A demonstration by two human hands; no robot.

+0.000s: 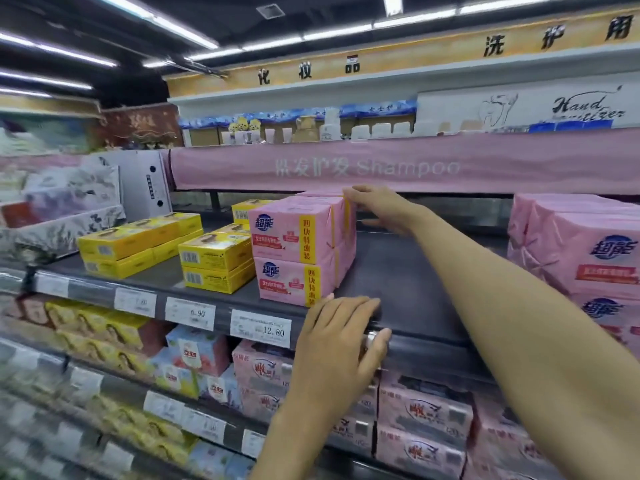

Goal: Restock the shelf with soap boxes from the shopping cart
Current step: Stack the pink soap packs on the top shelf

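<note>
Two pink soap packs are stacked on the dark shelf (398,271): an upper pack (294,233) on a lower pack (294,282), with more pink packs behind them. My right hand (377,207) reaches deep over the shelf and touches the right side of the upper packs near the back, fingers fairly straight. My left hand (341,336) rests flat on the shelf's front rail, just right of the lower pack, holding nothing. The shopping cart is out of view.
Yellow soap boxes (214,261) stand left of the pink stack. More pink packs (581,251) are stacked at the right. Price tags (261,327) line the rail. Lower shelves hold pink and yellow boxes. A pink shampoo banner (381,166) hangs above.
</note>
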